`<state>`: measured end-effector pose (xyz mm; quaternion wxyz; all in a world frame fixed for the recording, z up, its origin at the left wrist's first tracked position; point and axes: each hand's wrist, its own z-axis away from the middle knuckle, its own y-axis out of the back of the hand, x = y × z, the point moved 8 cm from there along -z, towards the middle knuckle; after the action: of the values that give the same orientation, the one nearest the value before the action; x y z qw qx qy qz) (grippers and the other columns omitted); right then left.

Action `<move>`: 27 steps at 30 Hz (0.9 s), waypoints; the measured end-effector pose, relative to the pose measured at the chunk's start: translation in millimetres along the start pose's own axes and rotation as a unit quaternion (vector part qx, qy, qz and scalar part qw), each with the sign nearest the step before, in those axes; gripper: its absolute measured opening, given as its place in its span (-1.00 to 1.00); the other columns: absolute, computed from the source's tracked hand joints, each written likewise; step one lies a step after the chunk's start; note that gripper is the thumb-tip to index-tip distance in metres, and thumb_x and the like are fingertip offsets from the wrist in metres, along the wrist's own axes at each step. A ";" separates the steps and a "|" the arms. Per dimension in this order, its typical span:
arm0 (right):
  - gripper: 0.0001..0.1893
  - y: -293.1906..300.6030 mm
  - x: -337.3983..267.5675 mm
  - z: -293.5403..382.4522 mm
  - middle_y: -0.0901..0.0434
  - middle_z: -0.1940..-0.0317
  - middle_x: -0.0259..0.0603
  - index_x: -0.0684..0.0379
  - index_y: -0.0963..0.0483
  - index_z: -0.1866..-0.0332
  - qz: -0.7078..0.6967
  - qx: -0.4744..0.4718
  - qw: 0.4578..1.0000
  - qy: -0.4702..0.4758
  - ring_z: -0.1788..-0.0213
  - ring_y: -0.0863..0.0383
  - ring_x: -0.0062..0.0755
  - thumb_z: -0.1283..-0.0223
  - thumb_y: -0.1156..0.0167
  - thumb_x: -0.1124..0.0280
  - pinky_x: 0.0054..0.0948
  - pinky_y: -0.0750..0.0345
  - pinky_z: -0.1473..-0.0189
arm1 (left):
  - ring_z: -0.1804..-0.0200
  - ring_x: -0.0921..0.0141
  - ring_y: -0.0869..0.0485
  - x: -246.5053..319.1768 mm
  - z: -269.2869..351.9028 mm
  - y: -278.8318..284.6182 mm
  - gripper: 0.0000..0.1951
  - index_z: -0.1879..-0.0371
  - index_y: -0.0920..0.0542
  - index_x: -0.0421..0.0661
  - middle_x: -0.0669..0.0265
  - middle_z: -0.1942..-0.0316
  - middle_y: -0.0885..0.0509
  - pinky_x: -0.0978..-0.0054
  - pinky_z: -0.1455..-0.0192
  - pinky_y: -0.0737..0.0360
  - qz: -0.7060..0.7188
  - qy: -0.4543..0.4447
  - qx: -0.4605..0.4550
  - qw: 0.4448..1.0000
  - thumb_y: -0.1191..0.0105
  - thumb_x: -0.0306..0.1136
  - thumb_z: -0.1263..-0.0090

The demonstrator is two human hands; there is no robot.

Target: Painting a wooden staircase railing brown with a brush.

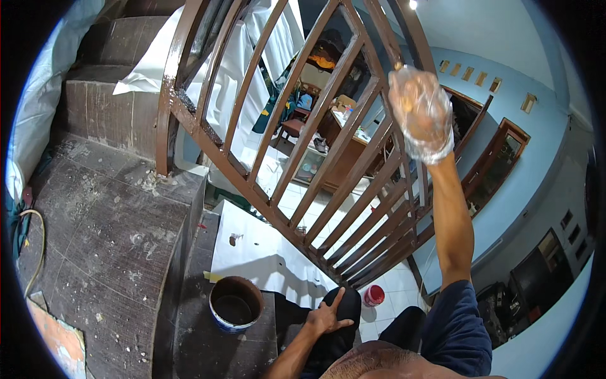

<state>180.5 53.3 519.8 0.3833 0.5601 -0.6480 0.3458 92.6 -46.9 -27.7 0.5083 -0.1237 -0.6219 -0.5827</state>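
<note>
My right hand, in a clear plastic glove, is raised at the upper right against the brown-painted stair railing. Its fingers are curled; a small yellowish tip shows above them at a bar, and what the hand holds cannot be made out. My left hand is bare and rests on my knee with the fingers apart. To its left, a paint can with brown paint inside stands on a dark step. Wet-looking brown paint shines on the railing's left post.
White sheeting with brown spots lies below the railing. Dark tiled stairs rise on the left, beside a cable. A red container stands on the white floor below. Furniture, including a cabinet, shows beyond the bars.
</note>
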 end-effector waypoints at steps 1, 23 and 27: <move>-0.78 5.7 -4.0 1.2 -0.70 0.15 -0.17 0.20 -0.65 0.04 -0.012 0.027 1.000 -0.002 0.10 -0.75 -0.17 -0.24 -0.44 0.47 -0.32 -0.79 0.18 | -0.43 -0.29 -0.55 -1.2 -1.9 -2.1 0.27 -0.72 0.53 0.52 -0.47 -0.44 -0.43 -0.15 -0.44 -0.55 0.002 0.000 0.002 1.000 -0.11 0.61 -0.29; -0.72 5.7 27.5 5.5 -0.77 0.15 -0.11 0.16 -0.73 -0.03 -0.013 0.037 0.999 -0.004 0.11 -0.78 -0.18 -0.22 -0.48 0.61 -0.28 -0.79 0.23 | -0.40 -0.29 -0.58 1.4 0.8 1.9 0.27 -0.73 0.50 0.49 -0.46 -0.39 -0.48 -0.16 -0.42 -0.56 -0.007 0.003 -0.001 1.000 -0.11 0.61 -0.29; -0.75 4.8 17.9 -14.2 -0.78 0.14 -0.12 0.20 -0.74 0.02 -0.010 0.044 0.999 0.002 0.15 -0.82 -0.22 -0.21 -0.49 0.64 -0.35 -0.79 0.24 | -0.39 -0.29 -0.59 -4.3 -2.5 -3.0 0.27 -0.73 0.51 0.50 -0.47 -0.41 -0.46 -0.15 -0.41 -0.57 0.002 -0.002 0.029 1.000 -0.11 0.61 -0.29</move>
<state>175.9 58.1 542.2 0.3630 0.5822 -0.6254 0.3717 93.5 -48.0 -33.3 0.5112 -0.1112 -0.6394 -0.5634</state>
